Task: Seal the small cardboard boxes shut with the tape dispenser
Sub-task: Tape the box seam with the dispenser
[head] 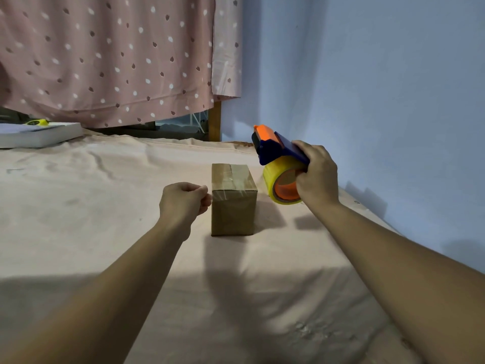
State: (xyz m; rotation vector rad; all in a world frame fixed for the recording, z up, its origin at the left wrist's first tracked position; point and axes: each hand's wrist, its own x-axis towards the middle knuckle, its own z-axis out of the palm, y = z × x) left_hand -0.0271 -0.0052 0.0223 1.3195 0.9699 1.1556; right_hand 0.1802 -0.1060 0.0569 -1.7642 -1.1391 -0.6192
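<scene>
Left fingers (195, 188) are curled into the palm as a loose fist with nothing visible inside; the thumb side of the left hand (183, 203) lies against or just beside the upper left edge of the cardboard box (233, 208), and contact cannot be confirmed. Right fingers (301, 179) wrap the blue handle of the tape dispenser (278, 149), reaching the orange core of its yellow tape roll (271, 178). The right hand (319, 174) holds the tool in the air, orange nose pointing away from the person, just right of the box and apart from it.

The box stands upright on the surface (105, 195), a wrinkled pink sheet, roughly midway between its left and right edges and nearer the far edge than the near one. Its top flaps are closed, with clear tape glinting across the top and down over the near upper edge. Nothing lies between either hand and the box; both forearms extend from the near edge, throwing shadows across the sheet.

At the far left corner rests a flat white box (39, 136) with a small yellow-green object (36, 122) on top. A dotted pink curtain (105, 61) hangs behind the far edge, beside a wooden post (215, 122). A blue wall (367, 88) runs along the right edge, close behind the dispenser.
</scene>
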